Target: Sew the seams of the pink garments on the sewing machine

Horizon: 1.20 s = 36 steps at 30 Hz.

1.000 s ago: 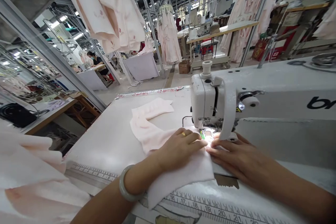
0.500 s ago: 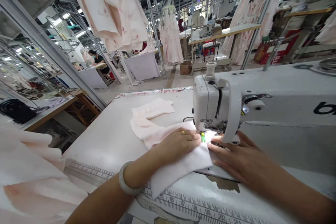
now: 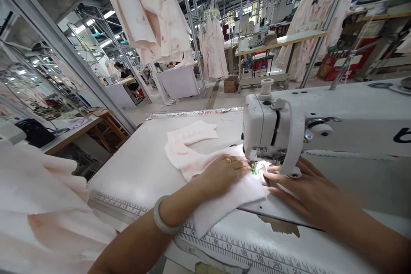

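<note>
Pale pink fabric (image 3: 194, 162) on table (image 3: 135, 167), at needle end of sewing machine (image 3: 261, 132), corner over near-edge ruler (image 3: 229, 246). Left hand (image 3: 221, 176) palm-down on fabric, grip flattened out. Right hand (image 3: 308, 186) beside needle end; can't tell if grip pinches fabric.

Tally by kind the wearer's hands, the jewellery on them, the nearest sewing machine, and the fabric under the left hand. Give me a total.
Hands: 2 (left hand, right hand)
Ring: 1
Bangle: 1
Sewing machine: 1
Pale pink fabric: 1 piece, as far as shows
Total: 6
</note>
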Each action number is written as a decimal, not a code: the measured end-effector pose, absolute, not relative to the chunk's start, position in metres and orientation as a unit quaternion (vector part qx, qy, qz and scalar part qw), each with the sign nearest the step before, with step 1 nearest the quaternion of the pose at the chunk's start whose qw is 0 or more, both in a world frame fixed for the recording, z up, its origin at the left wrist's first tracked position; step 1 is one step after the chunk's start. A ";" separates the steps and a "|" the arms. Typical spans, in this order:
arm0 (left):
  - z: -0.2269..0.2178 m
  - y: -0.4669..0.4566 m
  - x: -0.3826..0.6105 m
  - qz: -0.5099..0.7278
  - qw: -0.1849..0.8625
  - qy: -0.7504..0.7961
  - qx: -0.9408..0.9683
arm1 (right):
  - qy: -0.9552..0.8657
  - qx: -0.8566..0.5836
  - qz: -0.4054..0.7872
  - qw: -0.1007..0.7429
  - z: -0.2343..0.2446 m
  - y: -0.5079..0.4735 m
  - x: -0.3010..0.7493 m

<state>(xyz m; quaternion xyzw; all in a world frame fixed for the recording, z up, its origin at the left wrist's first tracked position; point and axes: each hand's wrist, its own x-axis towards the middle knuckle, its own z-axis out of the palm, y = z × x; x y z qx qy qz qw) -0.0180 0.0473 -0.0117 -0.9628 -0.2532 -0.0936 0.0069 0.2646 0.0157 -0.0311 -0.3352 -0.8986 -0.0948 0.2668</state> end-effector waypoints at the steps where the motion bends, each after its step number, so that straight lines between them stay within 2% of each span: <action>1: -0.011 0.046 -0.017 -0.088 0.008 -0.261 -0.961 | -0.897 -0.341 -0.094 0.264 -0.031 0.016 0.265; 4: -0.005 0.042 -0.016 -0.094 0.000 -0.303 -0.948 | -0.897 -0.341 -0.096 0.264 -0.031 0.017 0.267; 7: 0.010 0.046 -0.028 -0.113 -0.019 -0.422 -0.899 | -0.898 -0.336 -0.094 0.270 -0.030 0.017 0.268; 12: 0.042 0.051 -0.087 -0.010 -0.027 -0.667 -0.744 | -0.899 -0.319 -0.093 0.285 -0.024 0.010 0.263; 16: 0.042 0.003 -0.117 0.040 -0.010 -0.756 -0.653 | -0.902 -0.269 -0.058 0.334 -0.014 -0.004 0.249; 18: 0.029 -0.038 -0.116 0.063 -0.005 -0.794 -0.604 | -0.914 -0.243 -0.006 0.325 -0.009 -0.012 0.240; 20: 0.012 -0.081 -0.108 0.083 -0.028 -0.786 -0.612 | -0.933 -0.221 0.039 0.282 -0.007 -0.018 0.232; 24: -0.005 -0.131 -0.086 0.157 -0.198 -0.504 -0.826 | -0.959 -0.187 0.099 0.190 -0.006 -0.018 0.225; 26: 0.004 -0.129 -0.074 0.126 -0.222 -0.421 -0.871 | -0.961 -0.195 0.113 0.159 -0.007 -0.015 0.225; 28: 0.020 -0.112 -0.061 0.013 -0.189 -0.399 -0.897 | -0.961 -0.206 0.114 0.145 -0.007 -0.013 0.226; 31: 0.036 -0.075 -0.044 -0.144 -0.182 -0.362 -0.903 | -0.962 -0.199 0.119 0.147 -0.011 -0.012 0.229; 36: 0.011 -0.035 -0.030 -0.051 -0.191 -0.409 -0.891 | -0.952 -0.197 0.020 0.235 -0.020 -0.004 0.239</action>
